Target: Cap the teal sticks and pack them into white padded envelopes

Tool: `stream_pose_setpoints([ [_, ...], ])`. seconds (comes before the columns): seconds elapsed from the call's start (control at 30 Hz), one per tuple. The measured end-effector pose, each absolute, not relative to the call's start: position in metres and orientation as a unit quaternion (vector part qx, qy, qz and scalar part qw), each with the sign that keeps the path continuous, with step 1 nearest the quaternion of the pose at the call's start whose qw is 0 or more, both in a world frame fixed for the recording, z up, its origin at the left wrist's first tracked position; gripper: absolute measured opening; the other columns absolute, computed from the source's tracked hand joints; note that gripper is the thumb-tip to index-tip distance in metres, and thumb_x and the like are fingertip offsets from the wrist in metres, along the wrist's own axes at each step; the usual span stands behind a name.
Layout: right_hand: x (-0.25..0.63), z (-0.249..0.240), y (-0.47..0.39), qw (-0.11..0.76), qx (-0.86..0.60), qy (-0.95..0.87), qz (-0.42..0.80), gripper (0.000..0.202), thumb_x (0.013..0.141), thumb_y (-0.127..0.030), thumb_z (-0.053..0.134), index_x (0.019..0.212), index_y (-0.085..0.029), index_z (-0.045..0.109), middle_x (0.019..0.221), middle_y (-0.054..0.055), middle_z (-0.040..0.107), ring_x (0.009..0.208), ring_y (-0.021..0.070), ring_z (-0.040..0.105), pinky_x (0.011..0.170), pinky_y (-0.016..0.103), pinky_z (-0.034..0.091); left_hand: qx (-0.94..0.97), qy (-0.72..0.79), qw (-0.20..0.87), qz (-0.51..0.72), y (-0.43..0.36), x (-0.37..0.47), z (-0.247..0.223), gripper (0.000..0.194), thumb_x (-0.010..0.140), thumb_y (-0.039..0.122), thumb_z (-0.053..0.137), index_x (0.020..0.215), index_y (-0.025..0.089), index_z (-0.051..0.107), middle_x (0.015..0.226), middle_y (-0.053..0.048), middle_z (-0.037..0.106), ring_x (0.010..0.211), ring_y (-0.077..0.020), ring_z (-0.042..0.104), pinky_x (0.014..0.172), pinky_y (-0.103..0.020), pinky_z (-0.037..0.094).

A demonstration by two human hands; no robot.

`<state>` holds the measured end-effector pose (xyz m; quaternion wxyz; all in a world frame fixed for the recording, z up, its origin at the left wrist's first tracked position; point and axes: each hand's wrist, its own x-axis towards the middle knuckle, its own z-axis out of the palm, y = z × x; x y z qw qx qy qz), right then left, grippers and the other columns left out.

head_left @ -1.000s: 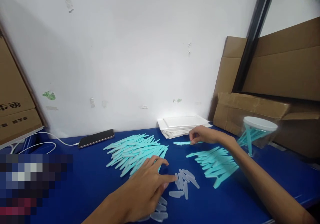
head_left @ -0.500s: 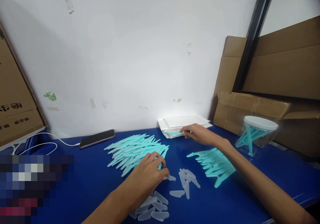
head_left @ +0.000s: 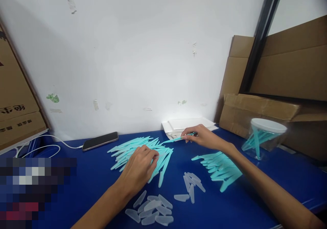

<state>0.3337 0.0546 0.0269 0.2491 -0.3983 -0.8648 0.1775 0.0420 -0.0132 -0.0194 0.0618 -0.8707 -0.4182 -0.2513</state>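
Since half a second ago, left hand (head_left: 139,167) has slid onto the large teal stick pile (head_left: 138,150), fingers spread flat over it, holding nothing. Right hand (head_left: 201,137) pinches one teal stick (head_left: 176,139) beyond that pile. Beside its wrist lies a smaller teal pile (head_left: 219,167); clear caps (head_left: 153,210) sit loose on the surface (head_left: 89,188). Most sticks look unhandled.

On the counter (head_left: 89,184), the large pile of sticks (head_left: 133,149) lies left of centre, with the left hand (head_left: 139,169) resting on its near edge. Behind it, by the wall, lies a phone (head_left: 100,140). The smaller pile of sticks (head_left: 219,167) lies to the right. Between and nearer, 2 clusters of caps (head_left: 192,184) (head_left: 150,210) lie. The right hand (head_left: 201,137) sits before a stack of sheets (head_left: 189,125). A jar (head_left: 263,137) stands far right, before cardboard boxes (head_left: 258,111).
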Motion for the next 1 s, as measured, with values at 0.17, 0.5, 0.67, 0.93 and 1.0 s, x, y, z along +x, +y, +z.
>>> stream_pose_setpoints([
  [0.17, 0.329, 0.025, 0.051, 0.253, -0.359, -0.867, 0.234, 0.035, 0.090, -0.052, 0.061, 0.095, -0.021, 0.076, 0.085, 0.004, 0.075, 0.074, 0.0179, 0.068, 0.065, 0.027, 0.050, -0.842, -0.472, 0.027, -0.260, -0.011, 0.040, -0.020, 0.020, 0.094, 0.017, 0.047, 0.097, 0.020, 0.067, 0.092, -0.006, 0.070, 0.087, -0.0218, 0.063, 0.069, -0.033, 0.050],
  [0.5, 0.324, 0.024, 0.048, 0.266, -0.348, -0.864, 0.249, 0.034, 0.089, -0.051, 0.064, 0.097, -0.021, 0.077, 0.087, 0.005, 0.076, 0.074, 0.0172, 0.068, 0.064, 0.026, 0.051, -0.831, -0.492, 0.002, -0.260, -0.011, 0.041, -0.022, 0.022, 0.097, 0.023, 0.046, 0.100, 0.020, 0.068, 0.092, -0.005, 0.072, 0.090, -0.0233, 0.064, 0.070, -0.034, 0.051],
  [0.67, 0.323, 0.021, 0.049, 0.268, -0.347, -0.872, 0.218, 0.034, 0.092, -0.052, 0.060, 0.098, -0.023, 0.077, 0.087, 0.004, 0.076, 0.073, 0.0172, 0.069, 0.064, 0.026, 0.051, -0.829, -0.487, -0.012, -0.274, -0.013, 0.041, -0.023, 0.022, 0.097, 0.025, 0.046, 0.100, 0.020, 0.068, 0.094, -0.004, 0.072, 0.090, -0.0228, 0.064, 0.071, -0.034, 0.051],
  [0.93, 0.323, 0.021, 0.048, 0.289, -0.351, -0.868, 0.197, 0.037, 0.093, -0.054, 0.057, 0.100, -0.024, 0.077, 0.094, 0.004, 0.077, 0.077, 0.0178, 0.070, 0.065, 0.026, 0.052, -0.816, -0.488, -0.021, -0.310, -0.009, 0.041, -0.024, 0.023, 0.099, 0.024, 0.042, 0.103, 0.021, 0.065, 0.099, -0.004, 0.071, 0.088, -0.0211, 0.064, 0.076, -0.036, 0.051],
  [1.0, 0.322, 0.021, 0.048, 0.293, -0.350, -0.866, 0.202, 0.037, 0.093, -0.054, 0.057, 0.101, -0.024, 0.077, 0.095, 0.004, 0.077, 0.078, 0.0179, 0.070, 0.064, 0.026, 0.053, -0.814, -0.490, -0.022, -0.311, -0.010, 0.041, -0.023, 0.023, 0.099, 0.023, 0.042, 0.102, 0.021, 0.065, 0.099, -0.004, 0.072, 0.088, -0.0212, 0.064, 0.076, -0.036, 0.051],
])
